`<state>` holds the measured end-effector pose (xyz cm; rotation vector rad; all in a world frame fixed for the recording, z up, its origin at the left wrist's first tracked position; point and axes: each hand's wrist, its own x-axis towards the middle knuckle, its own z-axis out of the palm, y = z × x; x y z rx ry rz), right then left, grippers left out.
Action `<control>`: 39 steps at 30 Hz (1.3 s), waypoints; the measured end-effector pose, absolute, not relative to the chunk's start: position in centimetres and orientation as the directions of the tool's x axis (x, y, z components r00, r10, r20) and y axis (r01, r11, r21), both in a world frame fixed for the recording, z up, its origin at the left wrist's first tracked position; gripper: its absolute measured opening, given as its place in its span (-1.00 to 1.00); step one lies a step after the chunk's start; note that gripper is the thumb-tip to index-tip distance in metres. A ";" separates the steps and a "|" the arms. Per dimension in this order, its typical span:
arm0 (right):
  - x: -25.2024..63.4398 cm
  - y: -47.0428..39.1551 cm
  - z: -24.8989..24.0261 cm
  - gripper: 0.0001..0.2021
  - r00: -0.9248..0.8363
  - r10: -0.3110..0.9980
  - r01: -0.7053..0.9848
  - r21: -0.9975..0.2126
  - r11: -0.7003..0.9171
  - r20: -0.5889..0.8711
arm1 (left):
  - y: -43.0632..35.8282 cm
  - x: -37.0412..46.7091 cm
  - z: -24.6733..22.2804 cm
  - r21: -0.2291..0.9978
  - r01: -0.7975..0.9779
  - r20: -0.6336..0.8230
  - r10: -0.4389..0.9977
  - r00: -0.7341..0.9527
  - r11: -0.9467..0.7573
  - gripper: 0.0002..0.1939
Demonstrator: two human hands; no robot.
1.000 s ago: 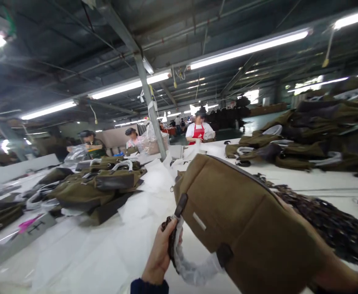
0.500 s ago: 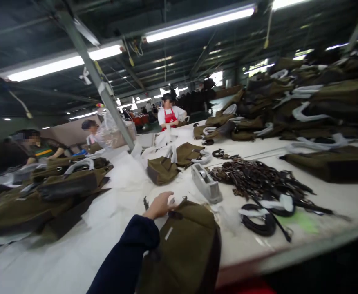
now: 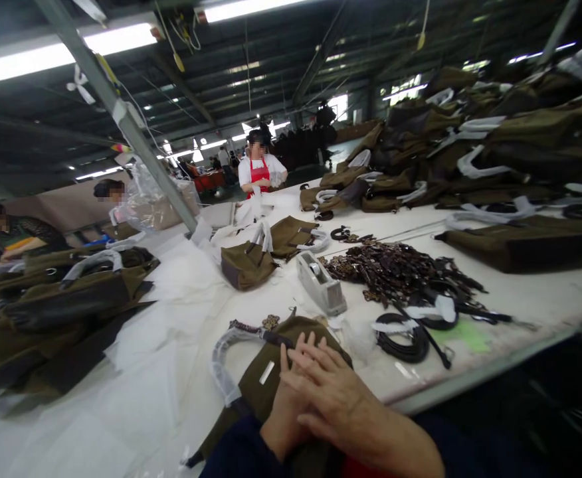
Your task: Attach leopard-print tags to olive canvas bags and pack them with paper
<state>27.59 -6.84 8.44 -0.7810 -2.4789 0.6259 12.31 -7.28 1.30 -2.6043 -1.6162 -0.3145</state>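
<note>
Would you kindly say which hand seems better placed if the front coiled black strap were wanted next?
Probably the right hand: it lies on top of the left hand, on the side nearer the coiled strap. The left hand is partly covered, lying over the olive bag.

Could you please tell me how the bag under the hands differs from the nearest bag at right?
The bag under the hands has the left hand on it, the right hand over that; the bag at right is untouched. The first bag shows a white label; the second shows none. Both are olive-brown with dark parts.
</note>
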 end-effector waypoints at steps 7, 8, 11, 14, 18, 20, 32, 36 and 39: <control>28.9 -5.7 4.9 -0.43 -0.742 0.587 0.414 -0.468 0.781 0.323 | -7.3 12.2 0.7 -0.029 0.868 0.241 0.840 0.487 -0.495 -0.21; 29.4 -6.0 5.2 -0.48 -0.721 0.591 0.400 -0.480 0.781 0.361 | -7.2 11.9 0.8 -0.033 0.862 0.236 0.834 0.499 -0.507 -0.23; 31.7 -7.0 5.9 -0.65 -0.578 0.655 0.403 -0.528 0.747 0.487 | -6.9 10.3 1.4 -0.049 0.821 0.204 0.799 0.566 -0.569 -0.26; 34.9 -7.5 5.6 -0.83 -0.337 0.790 0.560 -0.565 0.606 0.513 | -6.8 8.5 2.0 -0.072 0.778 0.171 0.760 0.627 -0.625 -0.27; 38.4 -7.1 3.7 -0.71 -0.161 0.947 0.830 -0.481 0.281 0.277 | -6.9 7.3 2.1 -0.082 0.765 0.149 0.751 0.643 -0.639 -0.29; 38.9 -6.7 2.9 -0.69 -0.148 0.978 0.880 -0.431 0.199 0.149 | -7.0 7.2 2.0 -0.077 0.771 0.139 0.759 0.636 -0.632 -0.29; 40.2 -6.3 3.9 -0.77 -0.245 0.969 0.797 -0.562 0.221 0.033 | -7.5 4.7 2.5 0.045 0.676 0.216 0.668 0.712 -0.736 -0.26; 41.3 -5.6 5.4 -0.82 -0.240 0.961 0.688 -0.674 0.270 0.140 | -6.7 5.8 4.9 0.425 0.703 0.235 0.819 0.523 -0.571 -0.62; 41.2 -3.9 6.5 -0.81 -0.188 0.950 0.605 -0.733 0.311 0.248 | -5.2 9.7 7.9 0.809 0.555 0.089 0.975 0.206 -0.191 -0.68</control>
